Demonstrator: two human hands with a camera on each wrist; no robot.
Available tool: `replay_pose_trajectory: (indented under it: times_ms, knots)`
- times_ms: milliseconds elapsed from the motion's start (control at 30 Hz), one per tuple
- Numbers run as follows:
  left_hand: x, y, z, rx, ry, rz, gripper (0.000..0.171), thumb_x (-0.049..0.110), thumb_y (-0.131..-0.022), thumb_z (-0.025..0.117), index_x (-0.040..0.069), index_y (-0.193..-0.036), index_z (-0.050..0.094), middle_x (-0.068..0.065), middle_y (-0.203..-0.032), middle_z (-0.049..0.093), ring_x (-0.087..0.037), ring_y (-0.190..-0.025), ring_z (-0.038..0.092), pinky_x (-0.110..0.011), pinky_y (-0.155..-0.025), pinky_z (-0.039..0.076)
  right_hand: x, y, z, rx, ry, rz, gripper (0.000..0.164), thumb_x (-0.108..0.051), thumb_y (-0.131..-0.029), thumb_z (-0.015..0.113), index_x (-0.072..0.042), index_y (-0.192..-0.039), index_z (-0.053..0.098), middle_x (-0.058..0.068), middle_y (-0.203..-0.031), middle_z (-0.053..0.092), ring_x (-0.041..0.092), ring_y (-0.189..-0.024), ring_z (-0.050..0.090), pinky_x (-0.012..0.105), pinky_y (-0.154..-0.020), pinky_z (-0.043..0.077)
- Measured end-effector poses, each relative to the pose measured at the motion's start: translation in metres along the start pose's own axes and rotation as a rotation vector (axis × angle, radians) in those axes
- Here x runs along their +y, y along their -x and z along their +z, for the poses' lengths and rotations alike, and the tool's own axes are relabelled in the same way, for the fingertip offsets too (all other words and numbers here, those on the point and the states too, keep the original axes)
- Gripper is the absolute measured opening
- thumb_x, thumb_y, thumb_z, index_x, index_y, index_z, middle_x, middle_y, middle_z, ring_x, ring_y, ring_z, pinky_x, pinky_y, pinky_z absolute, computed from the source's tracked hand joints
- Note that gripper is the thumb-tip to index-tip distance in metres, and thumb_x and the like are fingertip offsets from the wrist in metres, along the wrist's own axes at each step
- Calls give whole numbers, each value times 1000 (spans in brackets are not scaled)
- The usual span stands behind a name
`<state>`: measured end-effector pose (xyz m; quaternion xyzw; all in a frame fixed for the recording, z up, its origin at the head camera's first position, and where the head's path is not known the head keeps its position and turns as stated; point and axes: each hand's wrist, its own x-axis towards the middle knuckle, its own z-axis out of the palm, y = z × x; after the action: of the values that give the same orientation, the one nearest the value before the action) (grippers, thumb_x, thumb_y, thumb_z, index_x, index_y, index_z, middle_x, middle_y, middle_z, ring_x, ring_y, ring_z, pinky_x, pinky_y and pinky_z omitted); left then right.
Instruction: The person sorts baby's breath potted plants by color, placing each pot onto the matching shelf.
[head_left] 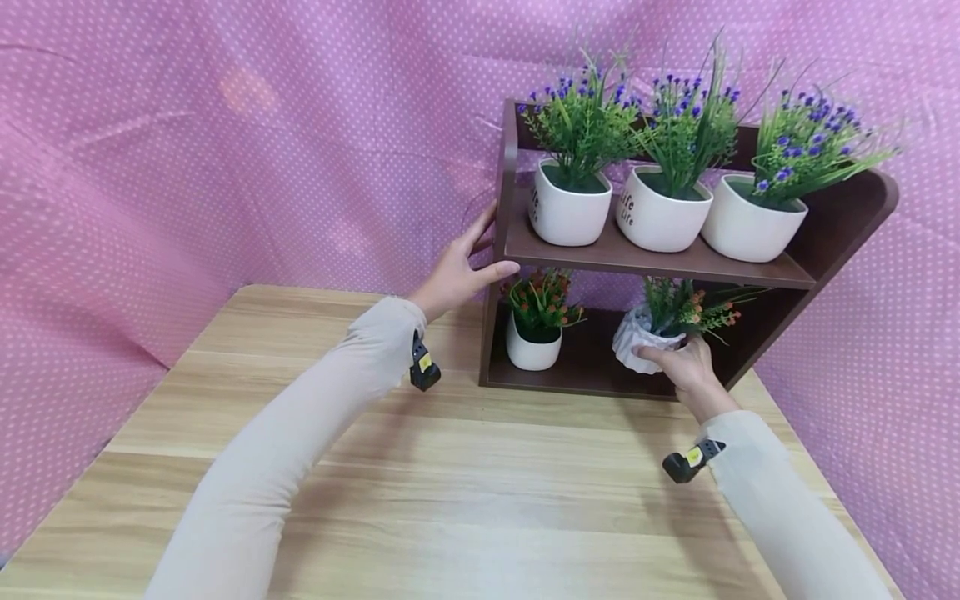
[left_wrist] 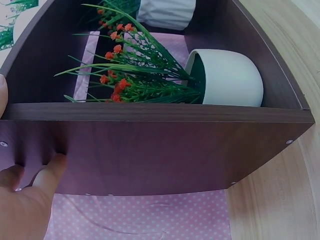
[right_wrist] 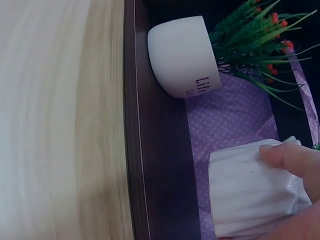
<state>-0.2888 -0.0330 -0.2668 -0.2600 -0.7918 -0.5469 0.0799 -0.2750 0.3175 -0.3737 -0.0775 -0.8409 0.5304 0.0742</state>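
My right hand (head_left: 686,367) grips a white ribbed flowerpot (head_left: 637,337) in the right part of the lower shelf, thumb on its near side. Orange flowers and green leaves (head_left: 675,308) lean right out of it. In the right wrist view cloth shows between this pot (right_wrist: 250,190) and the shelf board. My left hand (head_left: 457,271) holds the left side panel of the dark brown shelf (head_left: 498,325), thumb at the front edge and fingertips (left_wrist: 57,162) on the outer face. A smooth white pot (head_left: 534,346) with red-orange flowers stands at the lower left.
Three white pots with purple flowers, a left one (head_left: 570,204), a middle one (head_left: 663,212) and a right one (head_left: 753,221), line the upper shelf. The unit stands at the back of a light wooden table (head_left: 480,500). Pink dotted cloth (head_left: 337,150) hangs behind.
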Motion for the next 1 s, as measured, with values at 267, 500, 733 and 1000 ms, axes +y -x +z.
replay_pose_trajectory:
  times_ms: [267, 500, 733, 1000]
  knots:
    - [-14, -3, 1, 11, -36, -6, 87, 30, -87, 71, 34, -154, 15, 5, -159, 21, -20, -138, 38, -35, -105, 42, 8, -16, 12, 52, 49, 23, 89, -13, -74, 79, -1, -146, 29, 21, -143, 40, 31, -130, 36, 40, -110, 33]
    - [-14, -4, 2, 13, -40, -2, 86, 29, -88, 70, 34, -154, 15, 4, -159, 22, -22, -138, 37, -38, -106, 41, 20, -23, 25, 112, 67, 46, 88, -18, -73, 82, -3, -145, 33, 22, -143, 42, 34, -132, 37, 38, -112, 31]
    - [-14, -5, 1, 15, -55, 9, 85, 28, -89, 70, 34, -154, 15, 4, -159, 21, -20, -138, 37, -37, -107, 40, 24, -28, 33, 112, 89, 71, 90, -24, -75, 80, -3, -147, 30, 22, -146, 37, 38, -135, 33, 42, -113, 29]
    - [-13, -5, 1, 15, -63, 11, 87, 27, -88, 70, 32, -154, 14, 4, -159, 21, -22, -138, 37, -38, -107, 40, 23, -31, 39, 113, 84, 89, 92, -25, -75, 80, -1, -148, 29, 22, -147, 37, 37, -136, 33, 40, -113, 29]
